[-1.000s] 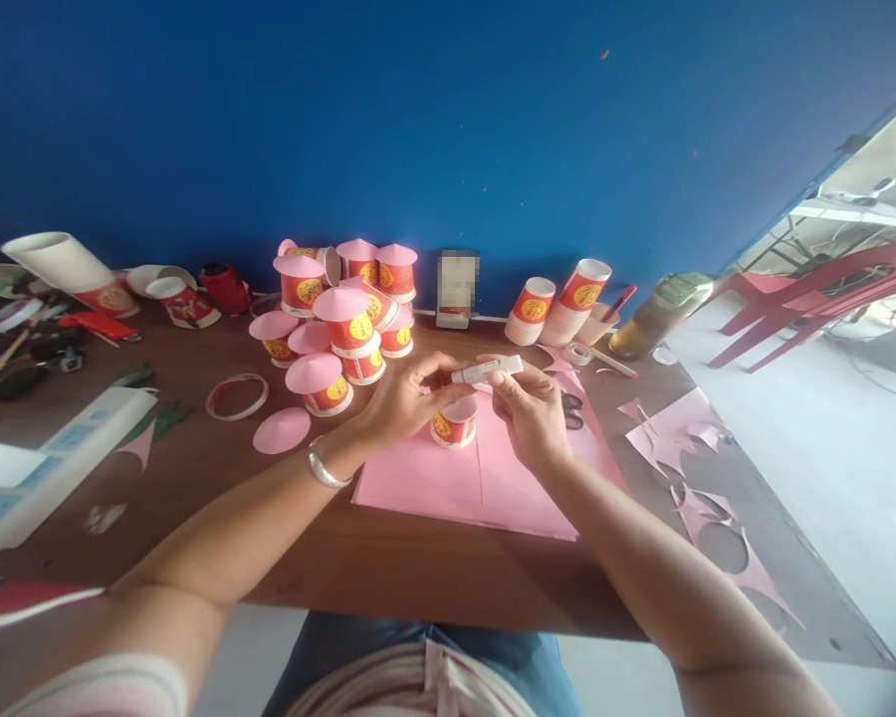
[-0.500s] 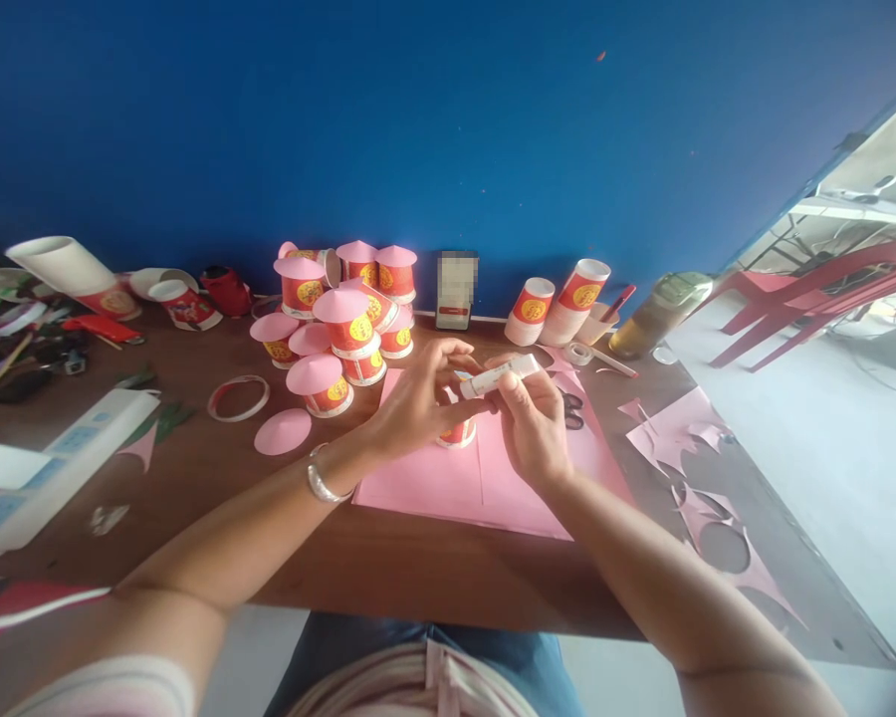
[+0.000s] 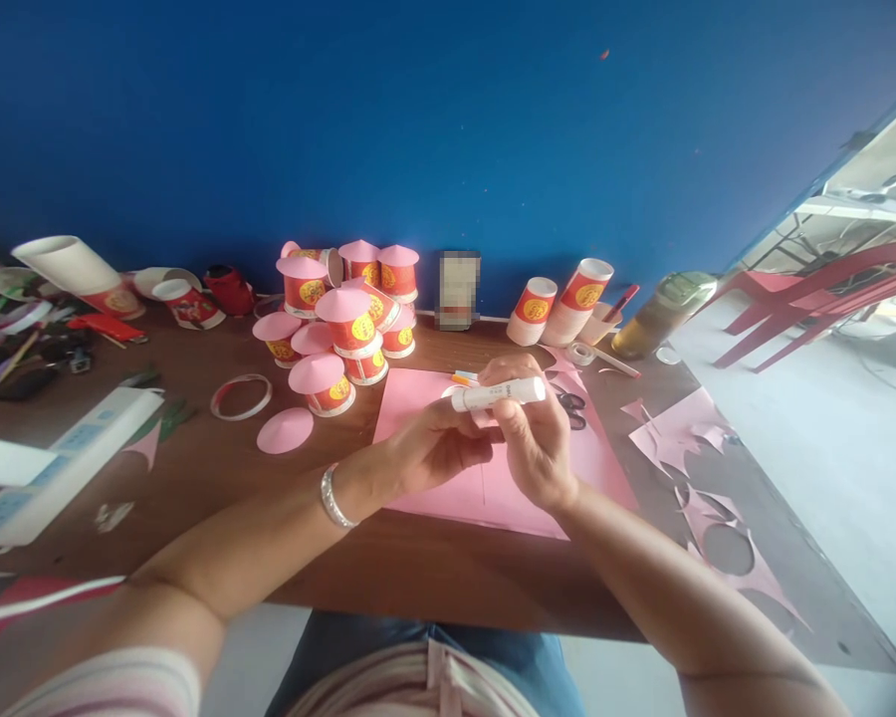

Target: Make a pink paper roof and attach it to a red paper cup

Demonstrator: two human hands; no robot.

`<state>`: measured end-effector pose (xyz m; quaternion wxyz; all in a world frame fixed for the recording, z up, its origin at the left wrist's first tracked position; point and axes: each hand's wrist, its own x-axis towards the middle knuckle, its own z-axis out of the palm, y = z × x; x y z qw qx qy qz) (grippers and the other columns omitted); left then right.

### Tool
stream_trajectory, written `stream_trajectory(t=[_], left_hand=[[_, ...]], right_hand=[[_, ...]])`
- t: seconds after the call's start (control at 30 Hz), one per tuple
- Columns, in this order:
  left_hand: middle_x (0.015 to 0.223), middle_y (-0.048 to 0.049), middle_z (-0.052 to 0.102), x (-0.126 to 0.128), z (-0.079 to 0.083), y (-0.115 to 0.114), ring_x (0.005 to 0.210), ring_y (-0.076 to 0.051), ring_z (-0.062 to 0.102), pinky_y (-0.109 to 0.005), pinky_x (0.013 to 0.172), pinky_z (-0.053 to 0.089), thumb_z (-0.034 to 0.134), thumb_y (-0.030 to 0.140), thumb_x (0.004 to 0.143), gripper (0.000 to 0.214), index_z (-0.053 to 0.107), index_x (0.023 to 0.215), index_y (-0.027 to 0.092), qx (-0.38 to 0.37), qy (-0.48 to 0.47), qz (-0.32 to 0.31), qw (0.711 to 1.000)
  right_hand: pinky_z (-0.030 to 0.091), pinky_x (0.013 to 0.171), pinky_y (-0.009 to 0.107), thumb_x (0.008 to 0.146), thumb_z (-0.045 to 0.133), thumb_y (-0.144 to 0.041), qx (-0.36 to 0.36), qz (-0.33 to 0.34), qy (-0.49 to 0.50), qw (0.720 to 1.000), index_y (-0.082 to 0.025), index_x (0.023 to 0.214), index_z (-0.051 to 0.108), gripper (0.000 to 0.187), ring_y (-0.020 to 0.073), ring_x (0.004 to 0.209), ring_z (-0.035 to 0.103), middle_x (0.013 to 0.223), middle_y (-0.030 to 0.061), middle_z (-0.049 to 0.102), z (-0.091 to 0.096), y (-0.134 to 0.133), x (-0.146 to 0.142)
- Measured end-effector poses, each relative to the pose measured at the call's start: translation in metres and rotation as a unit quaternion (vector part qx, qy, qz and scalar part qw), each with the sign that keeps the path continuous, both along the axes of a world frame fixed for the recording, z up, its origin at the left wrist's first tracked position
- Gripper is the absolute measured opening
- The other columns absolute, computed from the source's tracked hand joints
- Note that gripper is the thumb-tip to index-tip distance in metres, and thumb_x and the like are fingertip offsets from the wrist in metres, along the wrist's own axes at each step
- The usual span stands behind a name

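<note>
My right hand (image 3: 534,438) is closed around a white glue stick (image 3: 499,395), holding it nearly level with the thumb along its near side. My left hand (image 3: 444,448) is just left of it, fingers curled under the stick's left end; what they hold is mostly hidden. A pale rim and small orange and blue bits show behind the left thumb. Both hands are above the pink paper sheets (image 3: 512,508). Black-handled scissors (image 3: 573,408) lie on the paper, right of my right hand.
Left of the paper stand several red paper cups with pink cone tops (image 3: 345,307). A phone (image 3: 459,289) leans on the blue wall. Stacked cups (image 3: 586,289), a tape roll (image 3: 580,353) and a bottle (image 3: 661,314) stand right. Pink scraps (image 3: 724,538) and a power strip (image 3: 67,463) flank the work.
My left hand has dropped lower and turned, its fingers curling in. The glue stick is now more level. The red cup seen below the hands has gone from view there.
</note>
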<state>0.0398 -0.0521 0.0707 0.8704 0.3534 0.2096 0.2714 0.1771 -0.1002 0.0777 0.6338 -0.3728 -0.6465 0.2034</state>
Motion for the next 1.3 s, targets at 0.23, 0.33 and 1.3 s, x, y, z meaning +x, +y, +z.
stream_trajectory(t=[0.23,0.33,1.3], left_hand=[[0.078,0.0032,0.054,-0.012,0.009,-0.002,0.062,-0.009,0.051,-0.024,0.054,0.040,0.080,0.037,0.080,0.033,0.057,0.099,0.023,0.270,0.122,0.119,0.948],[0.083,0.0006,0.060,-0.015,0.012,0.002,0.067,-0.012,0.057,-0.027,0.059,0.045,0.078,0.042,0.084,0.034,0.062,0.109,0.024,0.340,0.145,0.173,0.913],[0.073,0.0042,0.060,-0.019,-0.002,0.024,0.060,-0.007,0.050,-0.023,0.061,0.043,0.083,0.041,0.082,0.031,0.061,0.083,0.019,0.282,0.079,0.208,0.933]], right_hand=[[0.055,0.068,0.034,0.105,0.044,-0.059,-0.085,-0.014,0.057,0.995,-0.028,0.111,0.058,0.035,0.0182,0.072,0.065,0.079,0.0003,0.065,-0.006,0.007,0.007],[0.057,0.076,0.035,0.104,0.051,-0.052,-0.094,-0.043,-0.023,0.994,-0.027,0.122,0.059,0.031,0.0197,0.084,0.069,0.097,0.0043,0.071,-0.014,0.014,0.009],[0.048,0.061,0.029,0.103,0.057,-0.050,-0.203,0.137,-0.040,0.969,-0.019,0.082,0.070,0.039,0.0124,0.056,0.055,0.061,-0.0015,0.061,-0.030,0.023,0.030]])
